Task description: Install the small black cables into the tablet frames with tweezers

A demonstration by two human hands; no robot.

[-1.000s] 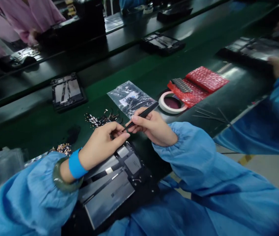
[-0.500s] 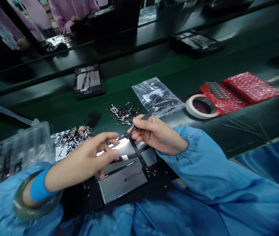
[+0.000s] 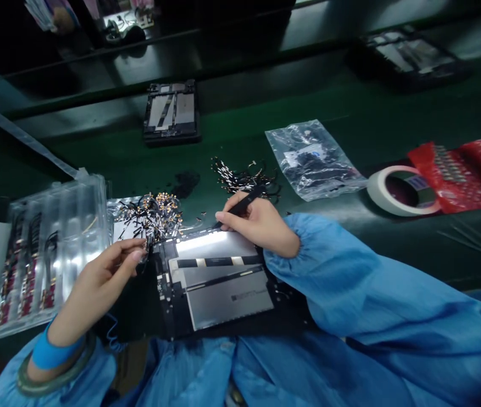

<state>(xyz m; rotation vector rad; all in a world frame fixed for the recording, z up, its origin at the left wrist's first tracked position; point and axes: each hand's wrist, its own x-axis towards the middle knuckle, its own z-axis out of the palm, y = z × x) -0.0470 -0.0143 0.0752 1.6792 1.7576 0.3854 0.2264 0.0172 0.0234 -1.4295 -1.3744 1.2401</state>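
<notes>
An opened tablet back [image 3: 219, 288] with grey metal plates lies at the near edge of the green belt. My right hand [image 3: 261, 223] grips black tweezers [image 3: 240, 207], their tip at the tablet's far edge. My left hand [image 3: 96, 282] reaches left of the tablet, its fingertips pinched at the edge of a heap of small black cable parts with gold ends [image 3: 151, 212]; I cannot tell whether it holds one. A second pile of cable parts [image 3: 242, 176] lies just beyond my right hand.
A clear plastic tray of parts [image 3: 45, 249] sits at the left. Farther out lie another opened tablet [image 3: 172, 113], a clear bag [image 3: 314, 158], a tape roll [image 3: 401, 189], red bubble wrap [image 3: 464, 172] and a third tablet [image 3: 414, 56].
My left hand has left the tablet and moved left to the heap of cable parts. My right hand stayed at the tablet with the tweezers. The view swung left and down.
</notes>
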